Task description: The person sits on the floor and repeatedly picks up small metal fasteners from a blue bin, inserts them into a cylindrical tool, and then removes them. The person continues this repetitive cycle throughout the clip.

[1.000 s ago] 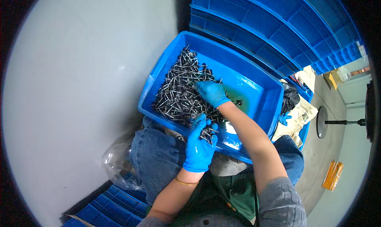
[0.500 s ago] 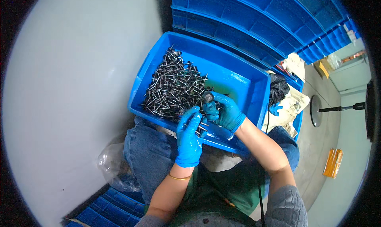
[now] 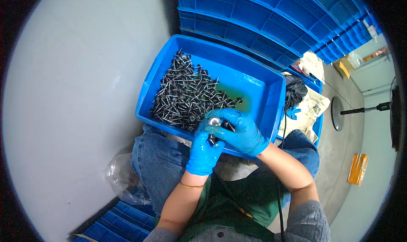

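Both hands wear wet blue gloves and meet over the near rim of a blue plastic bin (image 3: 258,68). Inside the bin's left and middle lies a heap of thin metal pins with dark round heads (image 3: 182,94). Between the thumb and fingers of my right hand (image 3: 246,134) is a round-headed metal part (image 3: 214,121), its pale ringed face turned up. Another dark piece shows under those fingers. My left hand (image 3: 202,153) is closed around several dark-headed pins (image 3: 213,139) just below, touching my right hand. Some of its fingertips are hidden.
Stacked blue crates (image 3: 254,22) rise behind the bin, and a white wall (image 3: 85,94) stands at the left. Right of the bin are a black plastic bag (image 3: 294,91) and stained paper (image 3: 309,110). A black cord (image 3: 280,191) hangs by my right arm.
My right hand has moved left and down from over the heap to meet my left hand. The round part now sits between both hands, its ringed face showing.
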A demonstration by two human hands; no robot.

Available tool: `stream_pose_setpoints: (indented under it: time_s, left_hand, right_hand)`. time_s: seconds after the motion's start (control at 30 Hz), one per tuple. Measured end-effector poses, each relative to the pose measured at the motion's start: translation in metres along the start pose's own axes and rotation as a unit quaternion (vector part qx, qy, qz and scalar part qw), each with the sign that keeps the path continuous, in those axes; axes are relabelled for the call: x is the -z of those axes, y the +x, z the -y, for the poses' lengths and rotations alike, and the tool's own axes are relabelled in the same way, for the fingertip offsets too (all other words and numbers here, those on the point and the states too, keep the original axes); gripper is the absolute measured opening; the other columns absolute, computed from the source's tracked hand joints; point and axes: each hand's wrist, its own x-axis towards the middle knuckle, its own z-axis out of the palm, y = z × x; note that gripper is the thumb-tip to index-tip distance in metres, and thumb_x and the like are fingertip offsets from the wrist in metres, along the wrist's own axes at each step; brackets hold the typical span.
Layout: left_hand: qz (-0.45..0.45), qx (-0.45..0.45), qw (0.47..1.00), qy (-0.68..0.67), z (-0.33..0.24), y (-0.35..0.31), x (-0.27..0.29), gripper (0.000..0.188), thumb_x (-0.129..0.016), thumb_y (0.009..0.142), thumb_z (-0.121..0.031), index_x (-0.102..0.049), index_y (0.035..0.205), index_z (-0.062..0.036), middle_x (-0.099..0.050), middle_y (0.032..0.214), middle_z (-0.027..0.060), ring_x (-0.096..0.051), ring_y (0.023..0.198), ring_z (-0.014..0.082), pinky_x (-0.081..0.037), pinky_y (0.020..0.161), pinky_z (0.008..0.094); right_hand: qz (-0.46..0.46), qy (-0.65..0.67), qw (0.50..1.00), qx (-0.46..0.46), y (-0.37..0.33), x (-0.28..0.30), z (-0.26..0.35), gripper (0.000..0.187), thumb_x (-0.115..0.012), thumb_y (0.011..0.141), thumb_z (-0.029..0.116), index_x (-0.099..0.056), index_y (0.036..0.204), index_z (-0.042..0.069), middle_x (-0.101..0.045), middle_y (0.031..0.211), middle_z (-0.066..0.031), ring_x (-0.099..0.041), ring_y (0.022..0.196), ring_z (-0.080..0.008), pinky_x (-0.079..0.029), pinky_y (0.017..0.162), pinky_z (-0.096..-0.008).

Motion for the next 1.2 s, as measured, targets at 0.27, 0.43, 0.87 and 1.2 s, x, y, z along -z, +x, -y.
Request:
stream_pose_setpoints:
  time_s: [0.27,0.43,0.87,1.2]
  left_hand:
    - [-0.038,0.095,0.994,-0.048,-0.003,-0.005,-0.008,0.022,-0.041,0.080,-0.022,-0.051,0.093,-0.0062,-0.053,0.085,0.0070,-0.050,0.063,0.0137,-0.040,0.047,0.0238]
    - [-0.032,0.130,0.990,-0.043,-0.001,-0.003,-0.002,0.021,-0.040,0.080,-0.021,-0.051,0.090,-0.0069,-0.052,0.075,0.0045,-0.042,0.048,0.0094,-0.028,0.032,0.0190]
    - [-0.004,-0.001,0.978,0.211,0.011,-0.008,0.001,0.016,-0.040,0.078,-0.014,-0.050,0.088,-0.0066,-0.051,0.078,0.0044,-0.048,0.064,0.0122,-0.036,0.041,0.0201]
    - [-0.050,0.160,0.984,-0.054,0.000,-0.004,-0.005,0.016,-0.044,0.077,-0.019,-0.052,0.081,-0.0056,-0.050,0.069,0.0066,-0.043,0.052,0.0127,-0.028,0.034,0.0198]
  right_hand:
    - [0.146,0.175,0.965,-0.132,-0.001,0.022,-0.008,0.032,-0.057,0.074,0.015,-0.052,0.103,0.004,-0.058,0.087,-0.0053,-0.052,0.076,-0.0075,-0.043,0.067,-0.0228]
    - [0.151,0.229,0.950,-0.146,-0.003,0.024,-0.019,0.027,-0.052,0.076,0.014,-0.053,0.102,0.005,-0.058,0.087,-0.0047,-0.051,0.075,-0.0064,-0.043,0.065,-0.0209]
    - [0.163,0.200,0.941,-0.218,0.005,0.024,-0.030,0.020,-0.054,0.075,0.015,-0.057,0.092,0.004,-0.058,0.080,-0.0027,-0.052,0.071,-0.0070,-0.043,0.061,-0.0202]
    - [0.202,0.318,0.900,-0.221,-0.001,0.035,-0.038,0.029,-0.053,0.075,0.008,-0.051,0.104,0.005,-0.057,0.087,-0.0031,-0.051,0.070,-0.0061,-0.043,0.059,-0.0183]
